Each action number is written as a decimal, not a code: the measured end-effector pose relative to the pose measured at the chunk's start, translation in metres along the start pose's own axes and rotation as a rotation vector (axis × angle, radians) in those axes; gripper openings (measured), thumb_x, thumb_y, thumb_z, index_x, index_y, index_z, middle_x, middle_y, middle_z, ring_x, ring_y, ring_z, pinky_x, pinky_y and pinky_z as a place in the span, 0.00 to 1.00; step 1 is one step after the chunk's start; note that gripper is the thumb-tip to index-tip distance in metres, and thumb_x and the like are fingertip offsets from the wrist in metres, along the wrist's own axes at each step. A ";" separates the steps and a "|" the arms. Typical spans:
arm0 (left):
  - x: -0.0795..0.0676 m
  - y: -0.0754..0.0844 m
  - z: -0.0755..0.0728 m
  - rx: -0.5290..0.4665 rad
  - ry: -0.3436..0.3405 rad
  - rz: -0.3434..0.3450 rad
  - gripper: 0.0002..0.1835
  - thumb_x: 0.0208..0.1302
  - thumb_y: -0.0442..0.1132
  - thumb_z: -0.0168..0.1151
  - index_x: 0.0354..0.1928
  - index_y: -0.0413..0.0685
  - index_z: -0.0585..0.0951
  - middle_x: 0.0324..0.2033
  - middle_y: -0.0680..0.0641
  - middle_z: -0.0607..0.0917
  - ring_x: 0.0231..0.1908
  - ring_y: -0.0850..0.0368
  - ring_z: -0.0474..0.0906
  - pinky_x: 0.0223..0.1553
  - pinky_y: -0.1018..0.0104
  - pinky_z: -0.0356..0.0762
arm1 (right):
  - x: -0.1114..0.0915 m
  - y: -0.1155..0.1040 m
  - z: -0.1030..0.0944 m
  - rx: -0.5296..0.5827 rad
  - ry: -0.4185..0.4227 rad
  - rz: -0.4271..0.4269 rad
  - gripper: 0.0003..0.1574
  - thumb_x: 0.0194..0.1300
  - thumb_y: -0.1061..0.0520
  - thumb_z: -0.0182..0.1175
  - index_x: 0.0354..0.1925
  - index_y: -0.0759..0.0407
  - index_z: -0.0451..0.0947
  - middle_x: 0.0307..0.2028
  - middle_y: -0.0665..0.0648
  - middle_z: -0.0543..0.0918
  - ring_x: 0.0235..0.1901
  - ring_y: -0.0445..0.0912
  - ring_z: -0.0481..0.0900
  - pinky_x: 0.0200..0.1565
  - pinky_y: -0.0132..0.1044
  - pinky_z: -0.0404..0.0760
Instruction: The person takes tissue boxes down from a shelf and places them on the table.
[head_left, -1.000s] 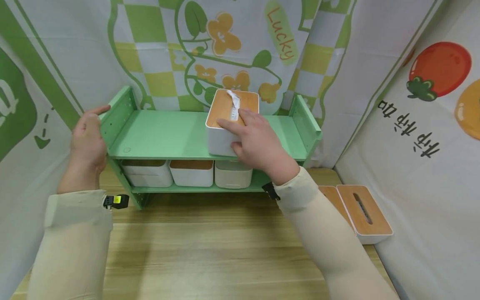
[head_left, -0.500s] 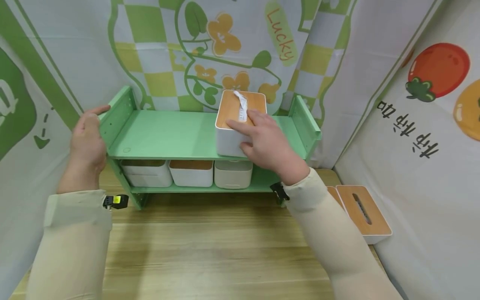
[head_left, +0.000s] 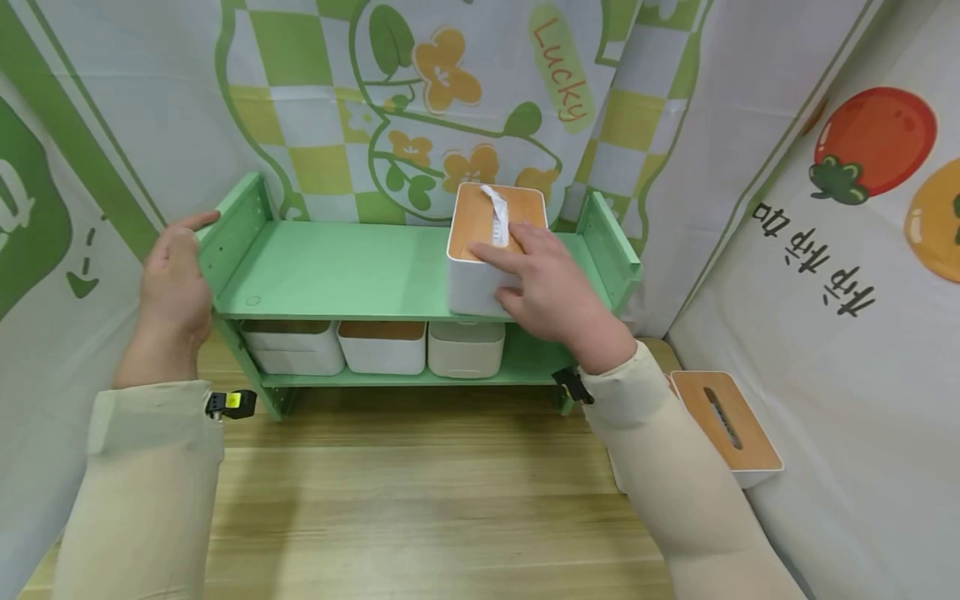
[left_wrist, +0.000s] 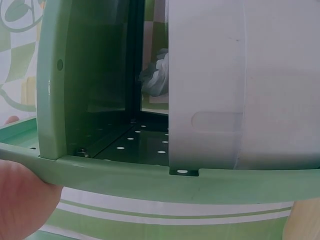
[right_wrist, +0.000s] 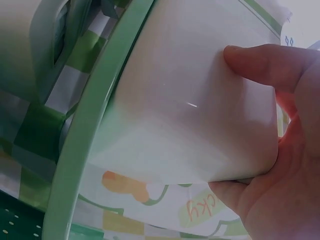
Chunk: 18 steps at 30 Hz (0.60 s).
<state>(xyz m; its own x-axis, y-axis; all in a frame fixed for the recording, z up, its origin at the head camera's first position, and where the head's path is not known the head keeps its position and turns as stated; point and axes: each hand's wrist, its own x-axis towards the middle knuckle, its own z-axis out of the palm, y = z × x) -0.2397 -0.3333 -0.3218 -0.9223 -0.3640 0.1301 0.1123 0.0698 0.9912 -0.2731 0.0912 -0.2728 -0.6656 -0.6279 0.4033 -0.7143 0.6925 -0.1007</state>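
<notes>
A white tissue box [head_left: 480, 287] with a wooden lid and a tissue poking out of its slot stands on the upper board of a green shelf [head_left: 337, 267], right of the middle. My right hand [head_left: 558, 283] holds it, fingers over the lid; in the right wrist view the thumb [right_wrist: 255, 60] presses the box's front face. Some right-hand fingers are hidden behind the box. At the far left, my left hand [head_left: 178, 283] grips the shelf's side panel. In the left wrist view only a bit of that hand [left_wrist: 25, 200] shows against the green frame.
On the lower board stand a white bin [head_left: 296, 350], a second white bin [head_left: 382, 348] and a cream one [head_left: 467, 350]. A wooden-lidded box [head_left: 727, 417] sits on the table at the right, another partly behind the right sleeve. Printed cloth walls enclose the back and sides.
My right hand has slid the tissue box to the right along the upper board. The left hand has stayed on the side panel.
</notes>
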 end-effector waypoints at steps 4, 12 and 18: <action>-0.001 0.001 0.000 0.014 -0.007 -0.006 0.25 0.80 0.51 0.30 0.72 0.66 0.68 0.77 0.55 0.45 0.10 0.62 0.49 0.07 0.66 0.49 | -0.004 0.004 0.000 0.022 0.045 -0.021 0.36 0.60 0.63 0.60 0.67 0.48 0.76 0.66 0.72 0.67 0.68 0.60 0.62 0.69 0.49 0.55; -0.002 0.002 0.000 0.017 -0.007 0.000 0.26 0.80 0.50 0.30 0.72 0.64 0.68 0.77 0.55 0.46 0.10 0.63 0.49 0.07 0.66 0.48 | -0.012 0.010 -0.004 0.030 0.043 0.009 0.35 0.61 0.62 0.59 0.67 0.48 0.76 0.68 0.72 0.65 0.69 0.61 0.60 0.70 0.49 0.52; -0.001 0.002 0.001 0.038 -0.006 0.001 0.26 0.80 0.50 0.30 0.72 0.65 0.68 0.77 0.56 0.44 0.10 0.63 0.48 0.07 0.66 0.48 | -0.018 0.013 -0.007 0.032 0.030 0.029 0.34 0.62 0.62 0.59 0.67 0.47 0.75 0.68 0.71 0.65 0.69 0.61 0.60 0.70 0.51 0.53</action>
<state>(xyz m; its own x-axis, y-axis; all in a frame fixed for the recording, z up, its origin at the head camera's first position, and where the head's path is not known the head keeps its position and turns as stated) -0.2387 -0.3313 -0.3196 -0.9243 -0.3585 0.1307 0.0991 0.1053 0.9895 -0.2691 0.1144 -0.2753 -0.6796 -0.5966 0.4269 -0.7017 0.6983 -0.1411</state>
